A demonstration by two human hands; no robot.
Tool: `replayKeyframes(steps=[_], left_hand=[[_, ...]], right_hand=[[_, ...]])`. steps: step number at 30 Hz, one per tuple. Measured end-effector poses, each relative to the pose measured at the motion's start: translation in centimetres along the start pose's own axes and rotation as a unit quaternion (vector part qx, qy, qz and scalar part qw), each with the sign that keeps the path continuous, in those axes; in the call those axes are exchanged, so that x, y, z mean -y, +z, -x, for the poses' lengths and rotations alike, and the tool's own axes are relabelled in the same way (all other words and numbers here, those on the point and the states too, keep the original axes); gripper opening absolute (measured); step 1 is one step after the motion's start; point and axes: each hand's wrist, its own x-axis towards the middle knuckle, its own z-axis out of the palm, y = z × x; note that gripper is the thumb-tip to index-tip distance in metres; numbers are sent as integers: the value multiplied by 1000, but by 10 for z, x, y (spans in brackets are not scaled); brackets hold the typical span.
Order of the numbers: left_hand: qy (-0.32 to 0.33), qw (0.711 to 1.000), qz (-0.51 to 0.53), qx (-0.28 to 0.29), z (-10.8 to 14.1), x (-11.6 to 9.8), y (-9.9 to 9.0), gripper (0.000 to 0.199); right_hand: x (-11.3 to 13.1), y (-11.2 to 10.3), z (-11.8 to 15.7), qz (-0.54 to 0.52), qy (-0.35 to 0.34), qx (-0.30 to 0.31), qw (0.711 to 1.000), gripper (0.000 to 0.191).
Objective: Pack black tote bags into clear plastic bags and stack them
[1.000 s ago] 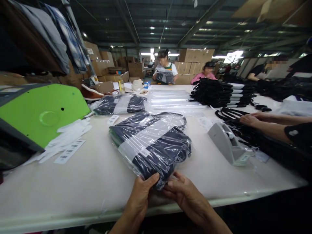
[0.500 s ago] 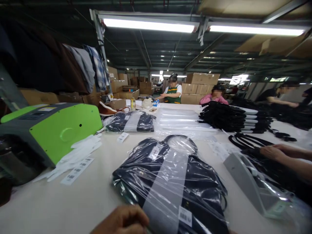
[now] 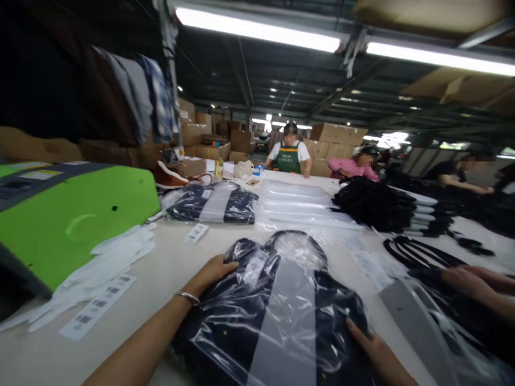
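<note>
A dark handbag (image 3: 233,316) in clear plastic, with a pale band down its middle and a looped handle at the top, lies before me on the white table. My left hand (image 3: 217,271), a bangle on its wrist, grips the upper left edge, thumb on top and fingers partly hidden. At the right edge, my right hand (image 3: 372,346) has its thumb over the plastic; its other fingers are mostly out of sight beneath. A second wrapped dark bag (image 3: 238,206) lies farther back, with a barcode label (image 3: 197,234) in front of it.
To the left stands a green machine (image 3: 92,214), white gloves (image 3: 107,271) and a barcode strip (image 3: 98,306) beside it. Clear plastic sleeves (image 3: 293,201) lie behind the bag. At right are a black stack (image 3: 374,203), a grey dispenser (image 3: 418,327) and a co-worker's hands (image 3: 470,287).
My left hand has moved from the bag's near edge up to its upper left side. My right hand has come into view at the right edge. The view has shifted slightly.
</note>
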Motion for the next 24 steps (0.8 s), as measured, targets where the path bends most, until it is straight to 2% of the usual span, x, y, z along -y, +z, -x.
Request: replayKeyframes(steps=[1,3,4,5,7,9,11,13,15,17,19,22,24], left_hand=[[-12,1000,-3,22,0,3,0,43],[-38,997,-9,68,-3,8,-3,49],[-46,996,-8,82,-7,11,-5,51],[-58,996,3,71,-12,12,-6,52],[-90,994,7,66,-19,14,-7,55],[-104,993,11,62,-22,16,-8,56],[-103,993,4,51,-22,17,-8,55],[-103,994,2,43,-19,18,-7,53],[-106,992,30,60,-17,18,-8,53],[-104,986,85,95,-15,18,-9,54],[-106,980,129,112,-13,16,-11,58],[-109,963,199,146,-11,11,-13,62],[-102,952,234,167,-8,6,-13,57]], right_hand=[[3,1,0,-45,24,19,999,62],[9,-12,0,-99,19,71,992,54],[9,-26,1,-101,10,54,993,51],[8,-42,5,-84,17,21,996,50],[0,-72,25,-40,67,-76,994,51],[-14,-85,57,-26,123,-91,988,55],[-33,-78,89,-48,145,-18,988,60],[-54,-58,110,-62,131,50,988,64],[-71,-41,113,-70,105,51,991,72],[-75,-31,97,-92,106,17,990,77],[-64,-27,70,-131,116,4,985,78],[-25,-14,31,-206,112,49,971,70],[3,1,14,-230,122,69,963,67]])
